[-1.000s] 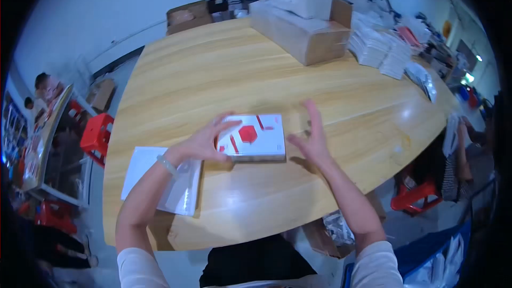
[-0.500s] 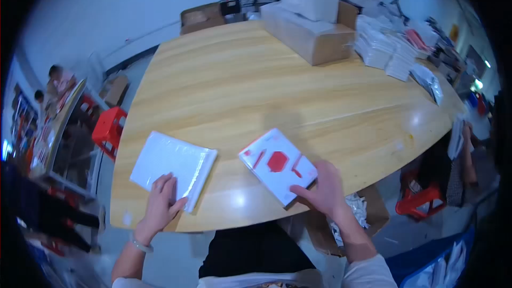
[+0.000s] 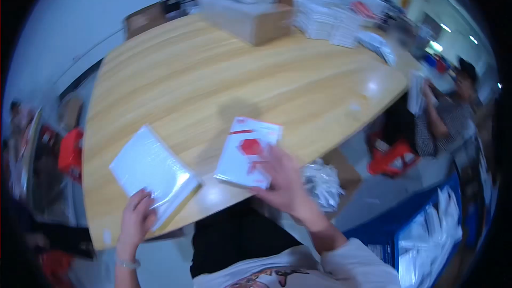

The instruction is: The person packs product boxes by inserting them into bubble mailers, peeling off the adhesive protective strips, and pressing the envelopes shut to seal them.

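A white box with a red hexagon and red stripes (image 3: 232, 158) is tilted near the table's front edge, gripped at its right side by my right hand (image 3: 278, 177). To the left lies a shiny white plastic-covered packet (image 3: 150, 162). The fingers of my left hand (image 3: 140, 214) are curled at the packet's lower edge, holding it; the thumb is partly hidden. Both items are over the wooden table (image 3: 176, 69), apart from each other.
At the back stands a cardboard box (image 3: 250, 21) beside stacks of white packets (image 3: 325, 18). On the right, a person (image 3: 453, 106) sits near a red stool (image 3: 392, 157). An open carton (image 3: 341, 173) and a blue container (image 3: 392, 234) with white items are low at the right.
My right hand has taken hold of the white and red box, which has turned. My left hand has moved from that box to the packet, now turned too. The view has swung right.
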A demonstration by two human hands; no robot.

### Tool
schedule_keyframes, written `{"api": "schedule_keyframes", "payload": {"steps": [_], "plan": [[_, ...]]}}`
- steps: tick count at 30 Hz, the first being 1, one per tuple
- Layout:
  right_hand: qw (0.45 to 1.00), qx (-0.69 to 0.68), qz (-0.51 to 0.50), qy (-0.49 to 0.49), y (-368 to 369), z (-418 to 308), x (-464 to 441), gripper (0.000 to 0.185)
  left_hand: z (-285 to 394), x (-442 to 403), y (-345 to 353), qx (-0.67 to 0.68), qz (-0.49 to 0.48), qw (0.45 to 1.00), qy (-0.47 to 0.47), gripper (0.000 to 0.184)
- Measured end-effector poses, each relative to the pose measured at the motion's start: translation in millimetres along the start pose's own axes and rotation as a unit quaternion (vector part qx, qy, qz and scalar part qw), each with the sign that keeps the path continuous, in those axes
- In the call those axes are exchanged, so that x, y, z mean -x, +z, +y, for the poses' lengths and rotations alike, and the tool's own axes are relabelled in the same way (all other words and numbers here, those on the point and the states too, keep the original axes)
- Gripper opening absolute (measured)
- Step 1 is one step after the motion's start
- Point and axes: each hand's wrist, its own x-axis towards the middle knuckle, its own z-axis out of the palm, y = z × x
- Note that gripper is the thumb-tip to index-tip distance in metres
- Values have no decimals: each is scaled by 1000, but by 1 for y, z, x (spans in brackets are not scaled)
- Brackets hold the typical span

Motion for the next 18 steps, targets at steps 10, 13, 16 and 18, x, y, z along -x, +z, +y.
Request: {"api": "schedule_keyframes", "payload": {"steps": [10,13,16,18], "plan": [[972,-198,88,85,4,-6,61,37,-60,-12,43,8,24,999,21,16],[832,-391,126,373,9,-9,78,31,-38,-7,52,-65,12,998,-5,15],[740,-550,-41,386,-7,-4,87,29,1,1,36,-102,-2,995,-16,24],[687,-629,-37,361,-3,-8,97,21,62,-13,18,218,1,929,-300,26]]}}
